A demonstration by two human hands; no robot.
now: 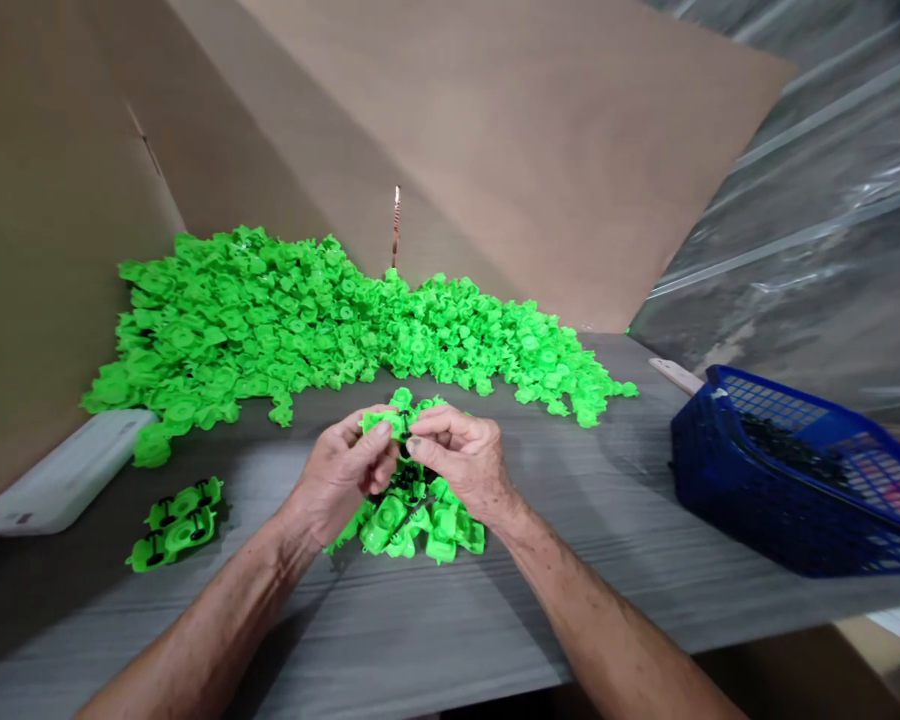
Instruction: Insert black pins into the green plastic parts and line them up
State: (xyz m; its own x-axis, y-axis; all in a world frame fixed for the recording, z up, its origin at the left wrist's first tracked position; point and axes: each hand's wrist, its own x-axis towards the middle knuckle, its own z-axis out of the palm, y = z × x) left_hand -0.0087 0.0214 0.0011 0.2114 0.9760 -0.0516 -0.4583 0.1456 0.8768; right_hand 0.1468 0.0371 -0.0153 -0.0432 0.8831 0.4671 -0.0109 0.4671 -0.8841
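Observation:
Both of my hands meet over the middle of the grey table [585,560]. My left hand [341,472] pinches a small green plastic part [385,423] between thumb and fingers. My right hand [461,455] is closed beside it, fingertips touching the same part and a small black piece that is mostly hidden. Under my hands lies a small heap of green parts with black pieces [412,520]. A big pile of the same green parts [322,320] spreads across the back of the table.
A blue plastic basket [787,480] with dark small pieces stands at the right. A few assembled green parts [176,520] lie at the left, near a white flat box [64,470]. Cardboard walls rise behind and at the left.

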